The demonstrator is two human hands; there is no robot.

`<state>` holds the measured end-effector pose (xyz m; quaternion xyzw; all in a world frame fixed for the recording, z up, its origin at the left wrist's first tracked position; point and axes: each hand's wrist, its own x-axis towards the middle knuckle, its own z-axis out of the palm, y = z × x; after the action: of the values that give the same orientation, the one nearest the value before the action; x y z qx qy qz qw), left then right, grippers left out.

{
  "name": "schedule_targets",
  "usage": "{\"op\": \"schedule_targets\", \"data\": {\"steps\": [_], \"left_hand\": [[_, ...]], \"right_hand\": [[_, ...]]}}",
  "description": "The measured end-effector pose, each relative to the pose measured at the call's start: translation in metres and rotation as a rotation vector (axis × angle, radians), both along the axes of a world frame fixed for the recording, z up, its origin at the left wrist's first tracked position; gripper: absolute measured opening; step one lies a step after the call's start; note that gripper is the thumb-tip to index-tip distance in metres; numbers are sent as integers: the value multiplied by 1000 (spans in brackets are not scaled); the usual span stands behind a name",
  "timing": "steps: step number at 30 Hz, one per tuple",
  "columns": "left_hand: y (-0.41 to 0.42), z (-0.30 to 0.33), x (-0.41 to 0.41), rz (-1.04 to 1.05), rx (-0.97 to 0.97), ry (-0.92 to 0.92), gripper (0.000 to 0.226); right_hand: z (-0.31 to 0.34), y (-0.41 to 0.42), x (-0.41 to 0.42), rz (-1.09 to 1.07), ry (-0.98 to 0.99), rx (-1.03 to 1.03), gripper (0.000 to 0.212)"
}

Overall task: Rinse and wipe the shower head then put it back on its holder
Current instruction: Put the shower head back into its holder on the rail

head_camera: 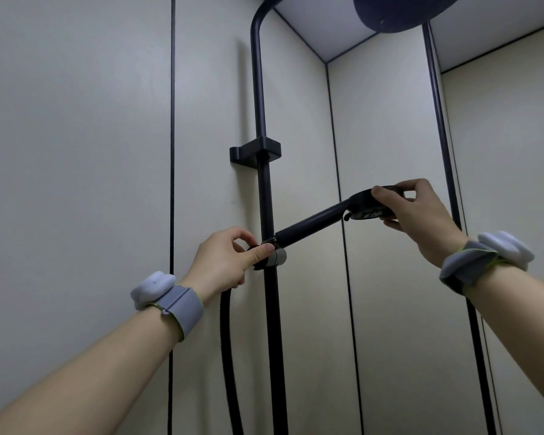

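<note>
The black hand shower head [314, 222] points up to the right, and its lower handle end sits at the grey holder [278, 257] on the vertical black rail [266, 196]. My right hand [418, 215] grips the round spray face at the upper end, thumb on its top edge. My left hand [226, 262] pinches the holder's knob at the rail, thumb and fingers curled round it. The black hose [225, 356] hangs down below my left hand.
A large round overhead shower [390, 11] hangs at the top right from the curved rail. A black wall bracket [255, 150] fixes the rail above the holder. Pale wall panels with dark seams surround it, and a dark glass-door frame [440, 120] runs down the right.
</note>
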<state>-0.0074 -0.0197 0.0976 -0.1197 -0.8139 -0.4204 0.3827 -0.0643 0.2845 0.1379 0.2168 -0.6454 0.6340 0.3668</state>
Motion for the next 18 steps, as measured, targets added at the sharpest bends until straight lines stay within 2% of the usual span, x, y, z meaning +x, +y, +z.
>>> {"op": "schedule_targets", "data": {"steps": [4, 7, 9, 13, 18], "left_hand": [[0, 8, 5, 211, -186, 38, 35], [1, 10, 6, 235, -208, 47, 36], [-2, 5, 3, 150, -129, 29, 32], [-7, -13, -2, -186, 169, 23, 12], [-8, -15, -4, -236, 198, 31, 12]], "right_hand": [[1, -3, 0, -2, 5, -18, 69], [-3, -3, -4, 12, -10, -43, 63], [-5, -2, -5, 13, -20, -45, 62], [-7, 0, -7, 3, -34, -34, 60], [-1, 0, -9, -5, -24, -24, 60]]}}
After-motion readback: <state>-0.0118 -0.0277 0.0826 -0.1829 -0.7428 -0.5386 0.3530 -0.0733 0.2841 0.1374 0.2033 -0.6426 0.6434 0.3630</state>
